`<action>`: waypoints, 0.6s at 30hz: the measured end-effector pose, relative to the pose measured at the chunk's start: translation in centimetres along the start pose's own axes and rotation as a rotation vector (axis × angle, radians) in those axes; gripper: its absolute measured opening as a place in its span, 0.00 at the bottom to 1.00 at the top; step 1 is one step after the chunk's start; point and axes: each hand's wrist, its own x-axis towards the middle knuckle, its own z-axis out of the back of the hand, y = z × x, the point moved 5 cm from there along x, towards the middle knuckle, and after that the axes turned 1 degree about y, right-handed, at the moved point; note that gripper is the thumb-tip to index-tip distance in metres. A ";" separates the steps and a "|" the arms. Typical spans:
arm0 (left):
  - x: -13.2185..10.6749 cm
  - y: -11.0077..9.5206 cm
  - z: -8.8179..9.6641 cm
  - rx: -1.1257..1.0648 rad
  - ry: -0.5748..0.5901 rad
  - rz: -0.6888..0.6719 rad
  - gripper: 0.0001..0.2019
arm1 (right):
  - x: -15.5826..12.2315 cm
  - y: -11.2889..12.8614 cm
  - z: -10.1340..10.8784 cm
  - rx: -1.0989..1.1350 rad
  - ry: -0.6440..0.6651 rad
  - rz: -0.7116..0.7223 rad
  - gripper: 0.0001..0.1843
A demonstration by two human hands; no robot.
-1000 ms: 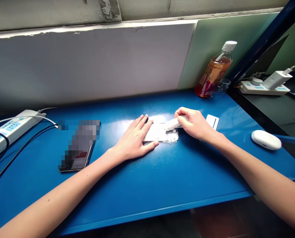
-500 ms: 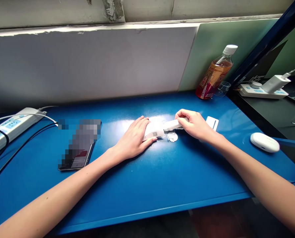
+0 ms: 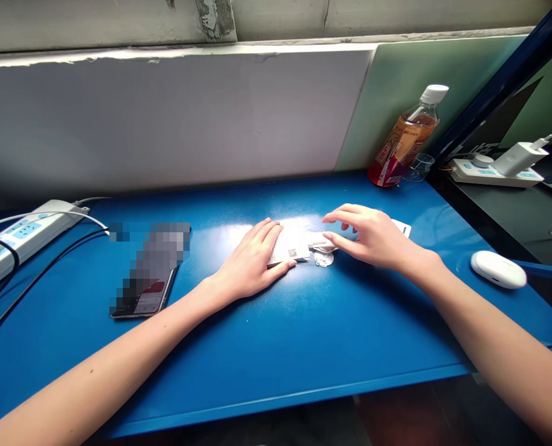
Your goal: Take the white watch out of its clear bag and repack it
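My left hand lies over the left end of a small white paper packet with a printed square code, its fingers along the far edge and its thumb along the near one, holding it down. From the packet's right end sticks a slim whitish strip. Just below that strip is a round silvery disc. My right hand hovers at the right of these, with thumb and fingers apart and nothing held; its thumb tip is close to the strip. Behind its wrist a white card is partly hidden.
A phone lies at left, partly pixelated, near a white power strip and cables. At the back right stands a drink bottle. A white earbud case sits near the right edge of the blue table. Another power strip is beyond.
My right hand has let go of the white slim piece, opened its fingers and moved slightly right. The piece now lies against the packet's end. My left hand stays in place.
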 end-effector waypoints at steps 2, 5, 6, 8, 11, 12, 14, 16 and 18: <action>0.0 -0.1 0.1 0.003 0.002 -0.002 0.34 | -0.1 0.0 0.2 0.012 0.085 0.114 0.16; 0.1 -0.2 0.2 0.001 0.005 -0.001 0.34 | -0.2 -0.3 0.0 0.035 0.122 0.174 0.15; 0.1 -0.2 0.3 -0.001 0.005 -0.002 0.34 | -0.2 -0.5 -0.2 0.048 0.111 0.173 0.14; 0.0 -0.2 0.2 -0.005 0.005 -0.001 0.34 | -0.1 -0.6 -0.7 0.077 0.071 0.164 0.13; 0.0 -0.1 0.1 -0.011 0.006 0.006 0.35 | 0.0 -0.5 -1.7 0.108 -0.009 0.168 0.10; 0.0 -0.1 0.1 -0.012 0.006 0.008 0.35 | 0.0 -0.3 -1.9 0.113 -0.038 0.171 0.10; -0.1 -0.1 0.0 -0.012 0.003 0.004 0.35 | 0.0 -0.1 -2.2 0.115 -0.077 0.171 0.10; -0.1 0.0 0.0 -0.007 0.002 -0.002 0.35 | 0.0 0.1 -2.2 0.108 -0.086 0.162 0.10; -0.1 0.0 -0.1 0.002 0.003 -0.003 0.36 | 0.0 0.1 -1.8 0.094 -0.068 0.159 0.10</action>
